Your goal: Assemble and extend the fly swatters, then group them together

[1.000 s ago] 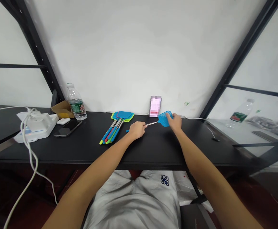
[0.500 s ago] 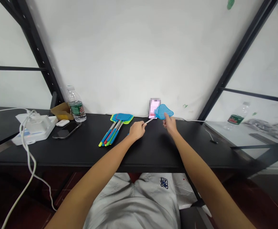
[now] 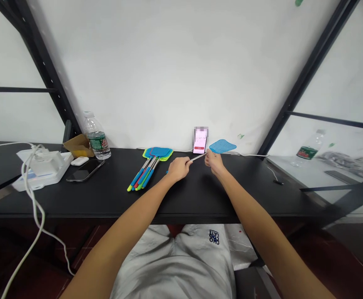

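Between my hands is a blue fly swatter (image 3: 222,146) with a thin metal rod, held just above the black table. My left hand (image 3: 179,168) is closed around the handle end, and a bit of blue grip shows behind it. Near the base of the mesh head, my right hand (image 3: 215,162) pinches the swatter. To the left of my hands lies a bundle of several fly swatters (image 3: 150,166), with blue and yellow-green heads at the back and blue, red, green and yellow handles toward me.
A lit phone (image 3: 200,141) leans against the wall behind my hands. At the left are a water bottle (image 3: 97,137), a dark phone (image 3: 85,170), a white case (image 3: 80,161), an open cardboard box (image 3: 78,146) and a white power strip (image 3: 48,176) with cables. A short cable (image 3: 277,182) lies right.
My right hand has slid left from the mesh head to the rod beside it. The swatter's head has turned flatter and shifted right, uncovering the lit phone. My left hand keeps its grip.
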### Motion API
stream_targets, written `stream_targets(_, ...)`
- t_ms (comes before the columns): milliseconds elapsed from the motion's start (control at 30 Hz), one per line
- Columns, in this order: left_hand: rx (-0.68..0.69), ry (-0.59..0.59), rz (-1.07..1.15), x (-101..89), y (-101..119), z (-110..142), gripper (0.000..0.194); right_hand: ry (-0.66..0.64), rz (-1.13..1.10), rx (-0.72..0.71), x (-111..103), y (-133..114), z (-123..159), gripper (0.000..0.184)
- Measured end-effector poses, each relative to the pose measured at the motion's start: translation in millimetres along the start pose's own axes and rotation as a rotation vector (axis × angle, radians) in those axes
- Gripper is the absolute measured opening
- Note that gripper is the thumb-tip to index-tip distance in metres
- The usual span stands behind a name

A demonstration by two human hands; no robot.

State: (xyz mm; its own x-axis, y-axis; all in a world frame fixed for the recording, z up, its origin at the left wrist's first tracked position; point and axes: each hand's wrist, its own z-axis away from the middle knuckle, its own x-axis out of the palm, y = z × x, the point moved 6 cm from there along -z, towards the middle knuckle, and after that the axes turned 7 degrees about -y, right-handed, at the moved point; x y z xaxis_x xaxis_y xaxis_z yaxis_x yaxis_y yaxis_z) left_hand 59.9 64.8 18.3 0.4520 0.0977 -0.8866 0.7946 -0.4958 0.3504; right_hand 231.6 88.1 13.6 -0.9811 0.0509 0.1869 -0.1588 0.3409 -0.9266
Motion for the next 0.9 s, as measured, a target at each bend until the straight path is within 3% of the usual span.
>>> stream_targets(200,0.02,-0.014,-0.092,-4.6,-6.8,0.2,0.035,0.134,-0.023,0.037,-45.3,-2.4,-16.8,0.044)
stream_targets(367,0.031,-0.06,-0.103,-6.4,-9.6,-0.2,0.034,0.17,-0.021,0.054,-82.0,-8.7,-21.3,0.043)
stream_targets(633,0.046,-0.051,-0.135,-3.9,-16.1,-0.2,0.032,0.182,-0.023,0.107,-89.1,-4.7,-19.2,0.041)
stream_targets(900,0.09,-0.033,-0.111,-1.3,-15.4,-1.4,0.031,0.416,-0.051,0.063,-114.7,-2.1,-19.7,0.029)
